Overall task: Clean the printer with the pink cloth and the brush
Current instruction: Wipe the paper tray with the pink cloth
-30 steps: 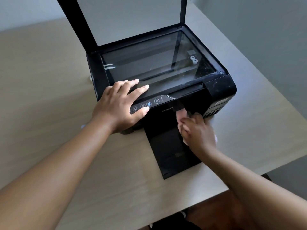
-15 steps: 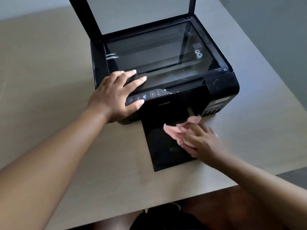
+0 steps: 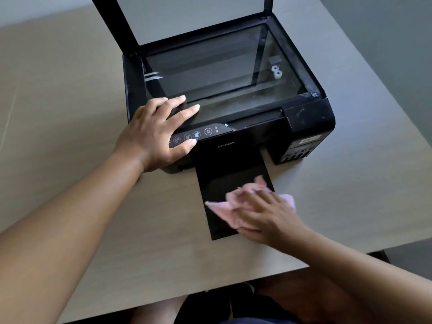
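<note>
Since half a second ago, your right hand [image 3: 264, 216] has slid the pink cloth [image 3: 230, 208] from close under the printer's front out along the output tray [image 3: 219, 183] toward the bench's near edge. That hand lies flat, fingers spread, pressing the crumpled cloth onto the tray. Your left hand [image 3: 156, 134] has stayed put, open and palm down on the printer [image 3: 304, 118], fingertips on the scanner glass [image 3: 210, 73], thumb by the control buttons. The lid [image 3: 187, 15] stands raised. The pale wood bench [image 3: 58, 113] meets grey floor at its right edge.
</note>
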A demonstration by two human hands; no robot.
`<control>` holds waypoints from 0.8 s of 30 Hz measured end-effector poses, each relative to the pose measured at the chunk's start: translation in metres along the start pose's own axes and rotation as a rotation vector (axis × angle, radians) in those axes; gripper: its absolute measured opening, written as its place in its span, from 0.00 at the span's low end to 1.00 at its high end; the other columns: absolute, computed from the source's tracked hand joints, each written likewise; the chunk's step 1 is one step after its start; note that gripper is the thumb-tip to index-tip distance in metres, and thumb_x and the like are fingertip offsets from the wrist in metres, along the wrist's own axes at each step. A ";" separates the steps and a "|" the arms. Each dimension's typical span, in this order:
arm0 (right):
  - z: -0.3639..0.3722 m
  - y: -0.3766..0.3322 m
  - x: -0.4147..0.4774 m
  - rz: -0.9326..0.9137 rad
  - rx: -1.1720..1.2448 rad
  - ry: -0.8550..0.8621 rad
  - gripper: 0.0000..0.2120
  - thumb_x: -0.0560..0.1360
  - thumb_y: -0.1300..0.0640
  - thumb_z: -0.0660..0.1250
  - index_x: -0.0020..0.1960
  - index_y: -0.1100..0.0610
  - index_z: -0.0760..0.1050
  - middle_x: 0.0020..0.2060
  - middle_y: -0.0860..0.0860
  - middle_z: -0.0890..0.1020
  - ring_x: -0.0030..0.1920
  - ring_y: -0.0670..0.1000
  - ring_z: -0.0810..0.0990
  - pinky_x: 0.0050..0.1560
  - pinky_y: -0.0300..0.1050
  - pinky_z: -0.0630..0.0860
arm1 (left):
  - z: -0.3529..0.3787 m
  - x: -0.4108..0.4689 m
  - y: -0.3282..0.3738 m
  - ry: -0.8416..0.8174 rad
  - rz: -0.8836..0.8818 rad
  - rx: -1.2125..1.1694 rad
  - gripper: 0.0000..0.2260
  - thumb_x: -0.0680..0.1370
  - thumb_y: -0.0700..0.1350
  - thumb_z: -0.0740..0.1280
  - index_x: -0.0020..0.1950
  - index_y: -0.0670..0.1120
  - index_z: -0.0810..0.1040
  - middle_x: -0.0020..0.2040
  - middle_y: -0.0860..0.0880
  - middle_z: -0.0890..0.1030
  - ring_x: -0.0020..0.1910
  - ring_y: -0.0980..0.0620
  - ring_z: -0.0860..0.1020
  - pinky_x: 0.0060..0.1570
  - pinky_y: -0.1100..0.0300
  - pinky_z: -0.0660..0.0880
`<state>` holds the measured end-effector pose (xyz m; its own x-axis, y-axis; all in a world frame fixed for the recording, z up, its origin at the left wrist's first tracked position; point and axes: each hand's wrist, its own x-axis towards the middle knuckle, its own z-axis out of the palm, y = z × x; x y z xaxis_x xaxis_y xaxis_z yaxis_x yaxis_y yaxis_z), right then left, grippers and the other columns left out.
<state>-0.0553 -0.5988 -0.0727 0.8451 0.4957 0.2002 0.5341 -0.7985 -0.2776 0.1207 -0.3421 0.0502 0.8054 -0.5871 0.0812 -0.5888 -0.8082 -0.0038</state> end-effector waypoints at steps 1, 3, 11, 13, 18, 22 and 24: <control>-0.003 0.015 -0.005 0.111 -0.007 0.029 0.13 0.74 0.45 0.66 0.55 0.48 0.77 0.60 0.57 0.76 0.57 0.61 0.74 0.49 0.57 0.78 | 0.000 0.000 0.000 0.002 -0.002 -0.001 0.32 0.74 0.65 0.55 0.76 0.58 0.61 0.75 0.50 0.64 0.70 0.43 0.62 0.69 0.44 0.61; -0.007 0.031 0.004 0.343 -0.011 0.085 0.13 0.74 0.46 0.65 0.55 0.50 0.78 0.59 0.59 0.75 0.56 0.63 0.73 0.45 0.56 0.79 | 0.000 0.000 0.000 0.001 0.000 -0.003 0.32 0.74 0.65 0.55 0.76 0.58 0.61 0.75 0.50 0.64 0.70 0.44 0.62 0.69 0.44 0.61; 0.022 -0.030 0.106 0.587 -0.063 0.060 0.19 0.72 0.46 0.65 0.61 0.50 0.75 0.54 0.58 0.76 0.55 0.63 0.72 0.46 0.53 0.76 | 0.000 0.001 -0.001 -0.020 0.005 0.014 0.32 0.74 0.65 0.55 0.76 0.57 0.61 0.76 0.50 0.63 0.70 0.42 0.62 0.68 0.44 0.61; 0.021 -0.048 0.089 0.296 -0.064 -0.003 0.26 0.73 0.48 0.63 0.70 0.49 0.69 0.60 0.57 0.75 0.58 0.63 0.70 0.49 0.58 0.77 | 0.000 0.001 -0.001 -0.026 0.004 0.015 0.32 0.73 0.66 0.55 0.76 0.57 0.61 0.76 0.49 0.63 0.70 0.42 0.62 0.67 0.43 0.61; 0.003 -0.026 0.014 -0.055 0.003 -0.103 0.20 0.75 0.47 0.63 0.66 0.45 0.71 0.69 0.54 0.72 0.66 0.61 0.70 0.56 0.58 0.73 | 0.000 0.002 -0.001 -0.027 0.007 0.021 0.32 0.73 0.66 0.55 0.77 0.57 0.61 0.76 0.49 0.63 0.70 0.42 0.62 0.67 0.43 0.61; 0.000 0.012 0.010 0.428 -0.017 0.013 0.15 0.72 0.48 0.65 0.57 0.49 0.78 0.60 0.57 0.75 0.58 0.62 0.72 0.49 0.57 0.77 | 0.001 0.002 -0.002 -0.018 0.014 0.031 0.32 0.74 0.66 0.55 0.77 0.57 0.60 0.76 0.49 0.63 0.70 0.42 0.63 0.67 0.44 0.61; 0.002 0.017 0.039 0.652 -0.019 0.088 0.18 0.72 0.49 0.67 0.62 0.50 0.76 0.61 0.57 0.74 0.59 0.63 0.71 0.53 0.57 0.75 | 0.001 0.002 -0.002 -0.015 0.014 0.029 0.32 0.74 0.66 0.55 0.77 0.57 0.60 0.76 0.49 0.63 0.70 0.42 0.63 0.67 0.44 0.61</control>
<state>-0.0132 -0.5919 -0.0712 0.9899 -0.1211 0.0734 -0.0880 -0.9321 -0.3513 0.1233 -0.3415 0.0492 0.7981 -0.5990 0.0657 -0.5981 -0.8007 -0.0338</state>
